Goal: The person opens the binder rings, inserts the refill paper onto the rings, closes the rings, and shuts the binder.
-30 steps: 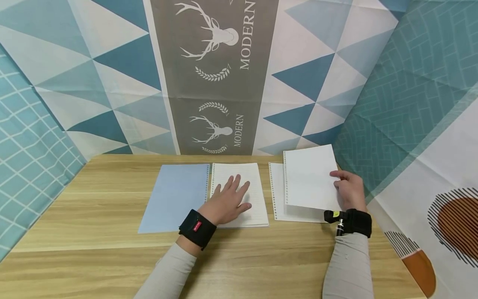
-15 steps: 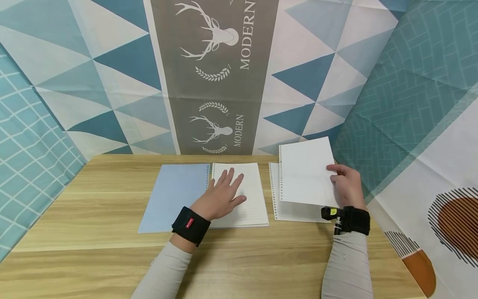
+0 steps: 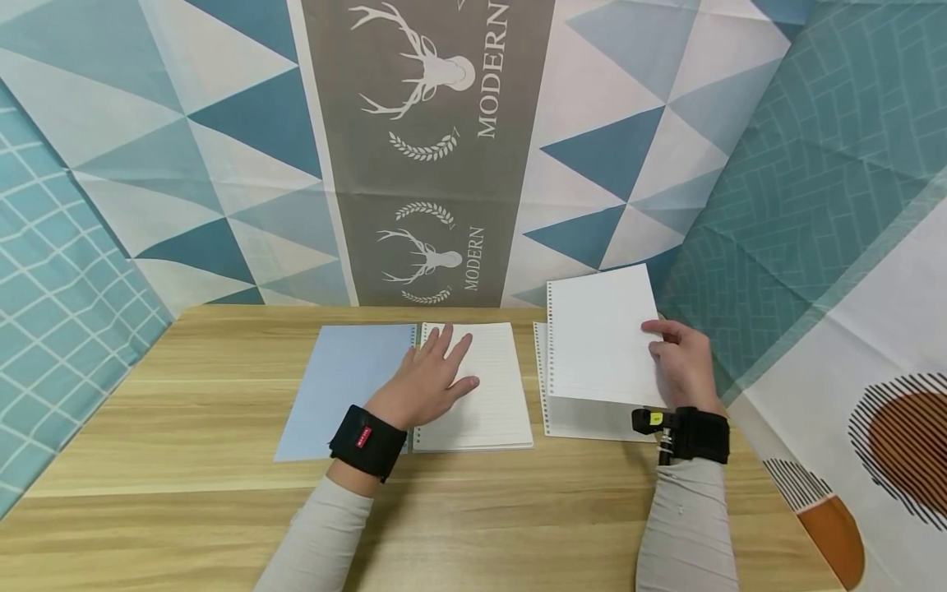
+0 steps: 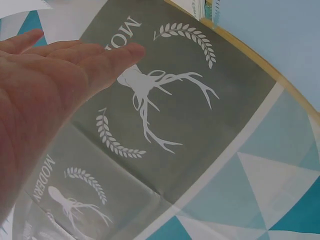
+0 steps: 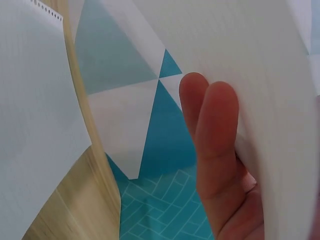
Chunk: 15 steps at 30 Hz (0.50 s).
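Now the right hand (image 3: 684, 366), pinching a white sheet (image 3: 601, 337), has carried it leftward, nearer the notebook (image 3: 497, 395); the left hand (image 3: 422, 382) is spread.

An upper white paper (image 3: 602, 337), punched with a row of small holes along its left edge, is held raised and tilted, its right edge pinched by the right hand (image 3: 684, 359). Beneath it, a lower white paper (image 3: 592, 418), likewise hole-edged at left, is laid flat on the bench (image 3: 518, 518) and is largely hidden. To the left, a lined white pad (image 3: 496, 403) is laid flat, partly covered from view by the spread left hand (image 3: 425, 386); whether it is touched cannot be told. Just beside it, a plain blue cover (image 3: 344, 386) is laid flat, holes being seen along its right edge.
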Each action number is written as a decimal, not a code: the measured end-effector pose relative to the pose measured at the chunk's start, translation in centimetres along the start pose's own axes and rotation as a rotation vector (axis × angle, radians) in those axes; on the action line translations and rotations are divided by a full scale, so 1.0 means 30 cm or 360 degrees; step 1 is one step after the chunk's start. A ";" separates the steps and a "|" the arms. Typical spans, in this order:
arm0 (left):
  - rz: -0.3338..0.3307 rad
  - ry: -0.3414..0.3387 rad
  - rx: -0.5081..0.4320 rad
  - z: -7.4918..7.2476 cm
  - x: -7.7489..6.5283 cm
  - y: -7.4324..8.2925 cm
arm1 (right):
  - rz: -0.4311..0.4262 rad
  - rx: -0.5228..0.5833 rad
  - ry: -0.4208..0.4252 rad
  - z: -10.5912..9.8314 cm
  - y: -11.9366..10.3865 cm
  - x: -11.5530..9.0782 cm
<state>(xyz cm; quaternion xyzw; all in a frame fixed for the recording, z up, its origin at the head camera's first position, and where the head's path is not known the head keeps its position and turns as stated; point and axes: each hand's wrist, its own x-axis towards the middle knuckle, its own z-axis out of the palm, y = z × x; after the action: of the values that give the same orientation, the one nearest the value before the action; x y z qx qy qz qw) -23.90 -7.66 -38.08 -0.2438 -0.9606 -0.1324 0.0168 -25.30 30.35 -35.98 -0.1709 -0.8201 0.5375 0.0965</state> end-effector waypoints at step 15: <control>-0.0088 -0.0029 -0.0065 -0.027 -0.005 -0.021 | -0.0078 0.0012 0.0022 0.024 -0.030 -0.009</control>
<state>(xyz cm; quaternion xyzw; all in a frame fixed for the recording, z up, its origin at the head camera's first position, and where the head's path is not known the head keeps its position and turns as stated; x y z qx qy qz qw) -24.10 -8.48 -37.47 -0.2187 -0.9641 -0.1503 -0.0005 -25.45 29.32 -35.44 -0.1541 -0.8214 0.5368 0.1159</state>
